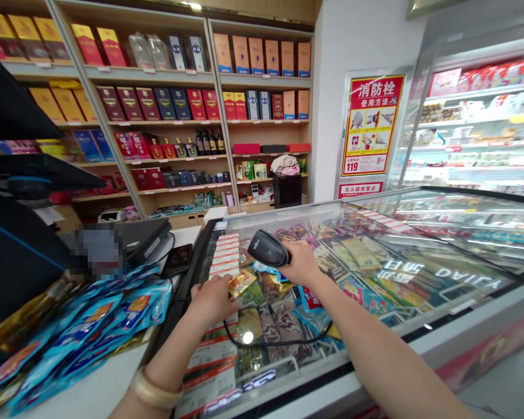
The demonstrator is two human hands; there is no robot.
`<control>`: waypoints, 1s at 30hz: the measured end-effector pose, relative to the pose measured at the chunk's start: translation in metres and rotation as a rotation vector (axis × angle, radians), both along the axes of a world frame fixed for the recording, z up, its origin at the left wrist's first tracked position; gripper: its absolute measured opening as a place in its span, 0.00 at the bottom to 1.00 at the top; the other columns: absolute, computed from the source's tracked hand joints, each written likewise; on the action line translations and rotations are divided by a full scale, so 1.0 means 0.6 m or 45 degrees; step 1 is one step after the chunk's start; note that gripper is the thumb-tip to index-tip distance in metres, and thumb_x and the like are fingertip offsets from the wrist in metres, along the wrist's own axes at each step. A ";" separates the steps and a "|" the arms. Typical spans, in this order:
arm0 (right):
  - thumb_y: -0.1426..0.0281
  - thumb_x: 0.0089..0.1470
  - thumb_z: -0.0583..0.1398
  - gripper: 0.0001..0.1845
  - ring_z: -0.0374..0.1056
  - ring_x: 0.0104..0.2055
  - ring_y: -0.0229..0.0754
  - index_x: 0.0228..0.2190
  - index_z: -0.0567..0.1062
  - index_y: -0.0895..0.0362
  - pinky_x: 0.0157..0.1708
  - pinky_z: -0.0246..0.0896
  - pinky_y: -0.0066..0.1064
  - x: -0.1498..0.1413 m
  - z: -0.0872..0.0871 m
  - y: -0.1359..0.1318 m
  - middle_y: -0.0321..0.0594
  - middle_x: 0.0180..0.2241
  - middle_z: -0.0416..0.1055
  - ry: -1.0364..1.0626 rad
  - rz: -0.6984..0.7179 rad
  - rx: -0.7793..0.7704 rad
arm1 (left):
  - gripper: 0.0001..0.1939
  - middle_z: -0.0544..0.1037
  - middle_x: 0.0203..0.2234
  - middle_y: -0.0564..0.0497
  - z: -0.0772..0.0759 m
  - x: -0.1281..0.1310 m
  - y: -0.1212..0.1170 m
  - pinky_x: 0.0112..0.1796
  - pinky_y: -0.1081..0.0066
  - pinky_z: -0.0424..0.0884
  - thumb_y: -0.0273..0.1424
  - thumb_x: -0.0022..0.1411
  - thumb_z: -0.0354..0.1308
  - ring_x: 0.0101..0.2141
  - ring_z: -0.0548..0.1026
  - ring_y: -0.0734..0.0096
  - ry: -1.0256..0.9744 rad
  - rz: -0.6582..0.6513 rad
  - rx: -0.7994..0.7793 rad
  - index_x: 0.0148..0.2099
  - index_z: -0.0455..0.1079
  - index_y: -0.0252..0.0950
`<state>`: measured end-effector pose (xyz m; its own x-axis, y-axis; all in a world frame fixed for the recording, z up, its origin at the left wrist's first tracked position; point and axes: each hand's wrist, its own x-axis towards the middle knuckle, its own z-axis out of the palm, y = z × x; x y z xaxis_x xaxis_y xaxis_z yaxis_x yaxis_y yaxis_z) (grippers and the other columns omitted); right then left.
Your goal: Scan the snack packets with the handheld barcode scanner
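In my right hand is a black handheld barcode scanner, its head pointing left above the glass lid of a chest freezer. My left hand, with a gold bracelet on the wrist, grips the edge of a small gold-yellow snack packet just below the scanner. A blue packet lies under the scanner, and a red-and-blue packet shows beside my right wrist. The scanner's black cable loops across the glass between my arms.
On the left counter lies a pile of blue snack packets, near a dark phone and a black monitor. Price labels line the freezer's left edge. Shelves of boxed bottles stand behind; a lit fridge is at right.
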<state>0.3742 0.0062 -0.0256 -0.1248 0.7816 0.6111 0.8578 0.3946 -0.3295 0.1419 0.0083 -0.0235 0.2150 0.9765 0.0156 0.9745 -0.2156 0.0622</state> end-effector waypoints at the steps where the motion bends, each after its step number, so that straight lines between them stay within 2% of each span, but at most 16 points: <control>1: 0.64 0.47 0.62 0.10 0.72 0.37 0.46 0.33 0.76 0.54 0.39 0.51 0.32 0.000 0.000 0.000 0.40 0.31 0.78 0.002 0.000 -0.004 | 0.25 0.77 0.48 0.38 -0.003 -0.001 0.000 0.52 0.49 0.62 0.33 0.50 0.60 0.49 0.75 0.47 0.005 0.006 0.027 0.53 0.71 0.39; 4: 0.65 0.47 0.62 0.09 0.72 0.37 0.45 0.32 0.76 0.54 0.39 0.51 0.31 0.002 -0.001 0.001 0.39 0.31 0.78 0.010 -0.004 -0.005 | 0.22 0.79 0.46 0.40 -0.009 -0.011 0.003 0.50 0.53 0.64 0.30 0.55 0.54 0.48 0.76 0.50 -0.010 -0.005 0.056 0.53 0.72 0.39; 8: 0.65 0.46 0.61 0.07 0.73 0.37 0.46 0.30 0.75 0.54 0.37 0.51 0.31 0.003 -0.001 0.001 0.39 0.30 0.78 0.026 -0.003 0.010 | 0.20 0.82 0.42 0.43 -0.011 -0.030 0.007 0.43 0.63 0.68 0.32 0.62 0.48 0.44 0.78 0.55 -0.136 0.007 0.074 0.52 0.74 0.39; 13: 0.66 0.46 0.61 0.07 0.73 0.36 0.46 0.30 0.75 0.54 0.36 0.51 0.30 0.004 0.000 0.000 0.39 0.29 0.77 0.041 0.027 0.023 | 0.21 0.83 0.38 0.44 -0.006 -0.045 0.009 0.36 0.68 0.68 0.37 0.64 0.46 0.38 0.79 0.57 -0.336 0.170 0.277 0.49 0.77 0.40; 16: 0.66 0.45 0.61 0.07 0.73 0.36 0.47 0.29 0.74 0.55 0.35 0.51 0.31 0.003 -0.002 0.002 0.40 0.29 0.77 0.037 0.027 0.036 | 0.22 0.83 0.36 0.44 -0.010 -0.049 0.014 0.35 0.69 0.69 0.40 0.64 0.45 0.37 0.79 0.57 -0.547 0.251 0.422 0.48 0.78 0.39; 22: 0.66 0.44 0.62 0.09 0.72 0.36 0.45 0.31 0.74 0.54 0.38 0.48 0.32 -0.003 -0.008 0.002 0.38 0.29 0.78 0.007 0.105 0.067 | 0.24 0.83 0.38 0.47 -0.026 -0.053 0.027 0.37 0.72 0.70 0.42 0.60 0.48 0.38 0.79 0.62 -1.035 0.211 0.558 0.47 0.78 0.34; 30: 0.65 0.43 0.64 0.09 0.72 0.36 0.44 0.30 0.74 0.53 0.40 0.47 0.33 -0.012 -0.003 -0.008 0.35 0.30 0.78 -0.063 0.156 -0.013 | 0.22 0.83 0.32 0.50 -0.026 -0.055 0.029 0.34 0.72 0.69 0.42 0.58 0.51 0.35 0.79 0.62 -1.075 0.246 0.589 0.43 0.79 0.34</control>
